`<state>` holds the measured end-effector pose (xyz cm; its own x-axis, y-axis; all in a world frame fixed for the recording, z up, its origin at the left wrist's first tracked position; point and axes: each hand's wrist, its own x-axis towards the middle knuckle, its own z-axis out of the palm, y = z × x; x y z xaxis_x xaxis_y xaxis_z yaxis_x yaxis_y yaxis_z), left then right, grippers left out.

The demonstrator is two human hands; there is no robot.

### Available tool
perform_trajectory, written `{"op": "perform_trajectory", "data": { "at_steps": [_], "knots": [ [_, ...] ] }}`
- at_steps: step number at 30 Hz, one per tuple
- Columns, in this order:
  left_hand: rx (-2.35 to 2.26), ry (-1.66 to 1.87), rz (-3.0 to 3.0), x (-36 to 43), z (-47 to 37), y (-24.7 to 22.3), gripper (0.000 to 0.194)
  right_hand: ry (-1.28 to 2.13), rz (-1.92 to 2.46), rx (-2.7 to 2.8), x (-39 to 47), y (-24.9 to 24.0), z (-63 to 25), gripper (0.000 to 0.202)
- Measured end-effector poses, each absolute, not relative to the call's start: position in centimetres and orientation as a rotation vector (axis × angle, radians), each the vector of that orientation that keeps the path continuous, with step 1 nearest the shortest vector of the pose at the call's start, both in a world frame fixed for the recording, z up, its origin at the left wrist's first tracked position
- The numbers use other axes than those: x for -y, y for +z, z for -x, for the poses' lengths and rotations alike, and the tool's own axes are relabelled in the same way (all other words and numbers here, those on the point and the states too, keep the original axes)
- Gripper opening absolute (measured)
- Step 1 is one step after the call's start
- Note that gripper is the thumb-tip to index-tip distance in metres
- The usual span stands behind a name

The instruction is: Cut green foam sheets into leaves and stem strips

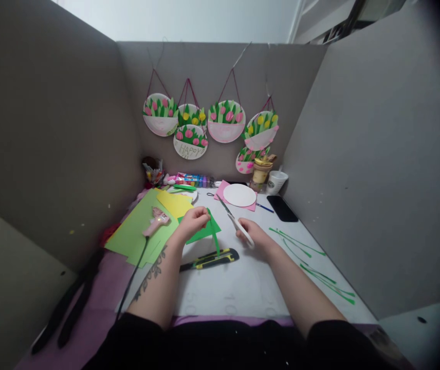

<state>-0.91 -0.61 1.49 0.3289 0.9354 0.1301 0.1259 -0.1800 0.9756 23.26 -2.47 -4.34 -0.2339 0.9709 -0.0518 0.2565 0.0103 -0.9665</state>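
Note:
My left hand [197, 221] pinches a narrow green paper strip [215, 236] by its upper end, and the strip hangs down over the table. A darker green paper piece [203, 233] lies behind it. In my right hand [254, 234] is a pair of scissors [239, 225] with white handles, the blades pointing up and away to the left. The blades are apart from the strip. Below the hands lies a black and yellow utility knife [217, 258]. Several thin green strips [312, 272] rest on the table to the right of my right forearm.
A pink glue gun [157, 222] lies on light green sheets [127, 241] at left, its cord trailing forward. Yellow paper [176, 204], a white paper plate [240, 195], a black phone [282, 208] and a white cup [277, 181] stand farther back. Decorated plates [226, 131] hang on the grey panel.

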Motion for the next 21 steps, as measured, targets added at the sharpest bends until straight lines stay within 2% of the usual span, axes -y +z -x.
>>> {"op": "perform_trajectory", "data": {
  "at_steps": [8, 14, 21],
  "knots": [
    [-0.991, 1.086, -1.582, 0.2, 0.7, 0.9, 0.017, 0.95, 1.535, 1.345, 0.8, -6.3, -23.8, 0.035],
    [-1.019, 1.143, -1.473, -0.1, 0.0, 0.5, 0.019, 1.032, 1.423, 1.299, 2.0, -5.0, -22.5, 0.031],
    [-1.01, 1.285, -1.267, -0.8, -0.3, -0.4, 0.02, 1.1, 1.308, 1.225, 2.2, -4.9, -21.9, 0.04]
  ]
}}
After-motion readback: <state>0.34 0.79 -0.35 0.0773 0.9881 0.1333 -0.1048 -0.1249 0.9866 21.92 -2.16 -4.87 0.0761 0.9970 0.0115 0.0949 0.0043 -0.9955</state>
